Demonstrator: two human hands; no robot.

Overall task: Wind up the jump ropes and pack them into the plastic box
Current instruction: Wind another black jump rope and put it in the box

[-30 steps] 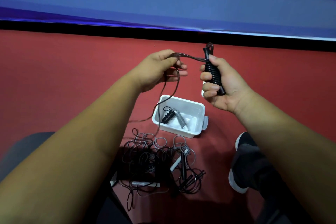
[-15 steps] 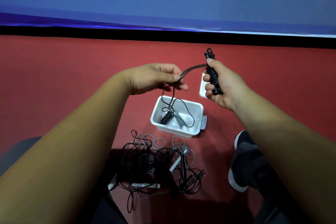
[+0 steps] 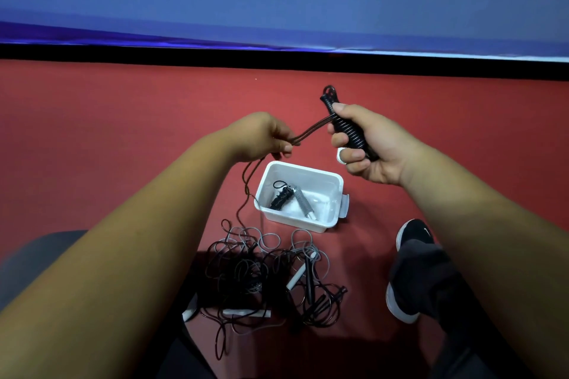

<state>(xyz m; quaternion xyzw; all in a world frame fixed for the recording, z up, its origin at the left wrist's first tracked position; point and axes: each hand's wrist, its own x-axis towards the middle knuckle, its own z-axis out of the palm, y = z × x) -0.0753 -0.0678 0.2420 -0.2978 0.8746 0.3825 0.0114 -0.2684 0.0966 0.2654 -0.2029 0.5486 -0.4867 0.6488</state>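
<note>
My right hand (image 3: 369, 144) grips the black handles (image 3: 348, 129) of a jump rope, with black cord wound in tight coils around them. My left hand (image 3: 264, 137) pinches the free doubled cord (image 3: 311, 131), which runs taut to the handles and hangs down from my fingers to the floor. Below my hands stands the white plastic box (image 3: 332, 181), open, holding one wound black rope (image 3: 280, 198) and one wound grey rope (image 3: 303, 203). In front of the box lies a tangled pile of black and grey ropes (image 3: 264, 271) with white handles.
The floor is red (image 3: 107, 138), bounded at the back by a black strip and a blue banner (image 3: 277, 9). A black shoe with a white sole (image 3: 412, 268) rests right of the pile. A grey seat edge (image 3: 37, 252) shows at the left.
My left hand has dropped lower and drawn the cord round the handles, adding turns. The slack loop that hung over the box now trails left of it. Both hands have shifted slightly.
</note>
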